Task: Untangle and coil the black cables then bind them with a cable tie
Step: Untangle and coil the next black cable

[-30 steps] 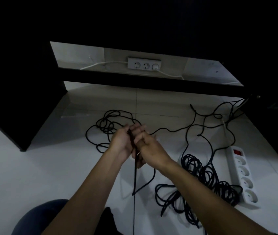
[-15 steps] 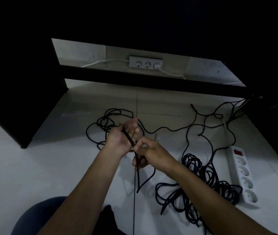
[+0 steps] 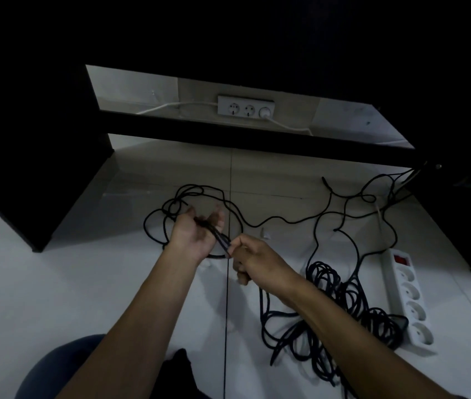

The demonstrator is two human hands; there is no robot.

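Head view, left hand [image 3: 196,237] loosely cradling black cable [image 3: 214,233], right hand [image 3: 257,262] fingers pinching it (no legible writing)

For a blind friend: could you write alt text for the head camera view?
Two bare hands stretch a thin black cable between them: left hand, right hand. More black cable lies tangled on the white floor.

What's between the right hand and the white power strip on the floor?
In the head view, a tangled pile of black cable lies on the floor between the right hand and the white power strip.
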